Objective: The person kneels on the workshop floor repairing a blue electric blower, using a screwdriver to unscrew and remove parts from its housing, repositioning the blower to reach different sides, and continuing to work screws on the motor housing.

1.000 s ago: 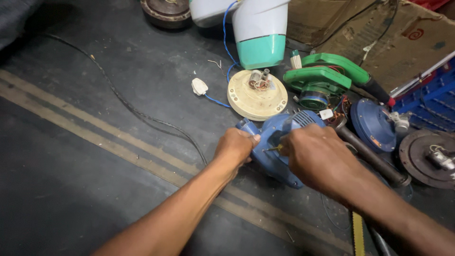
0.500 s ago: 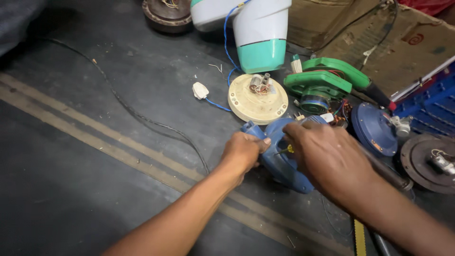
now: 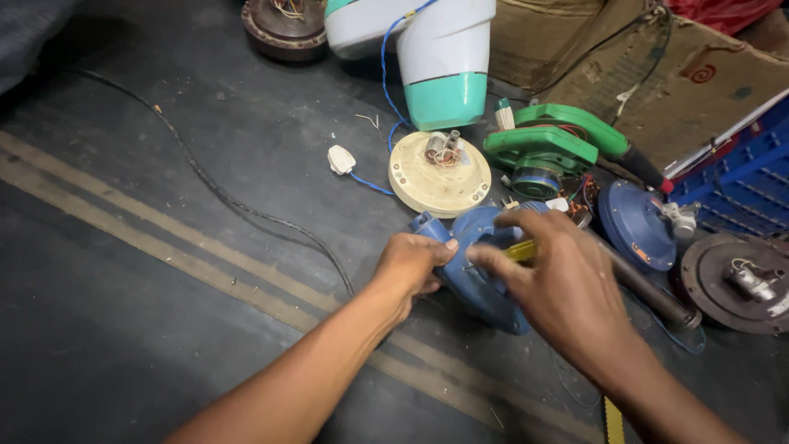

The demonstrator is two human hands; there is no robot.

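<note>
A blue plastic blower housing (image 3: 485,284) lies on the dark floor at the middle. My left hand (image 3: 411,263) grips its left rim, thumb on top. Over its right side, my right hand (image 3: 563,284) pinches a yellow-handled tool (image 3: 520,251) that points into the housing. The tool's tip is hidden by my fingers. A cream round motor cover (image 3: 437,174) with a small metal part on top lies just behind the housing.
Behind stand a white and teal fan body (image 3: 436,57) with a blue wire, a green power tool (image 3: 559,144), a blue round motor part (image 3: 637,226), dark motor discs (image 3: 735,284), cardboard (image 3: 690,90) and a blue crate (image 3: 740,185). A black cable (image 3: 222,193) crosses the floor at left.
The view has shifted slightly. My right hand has lifted and turned over the housing, now showing the yellow tool handle between its fingers. My left hand keeps its grip.
</note>
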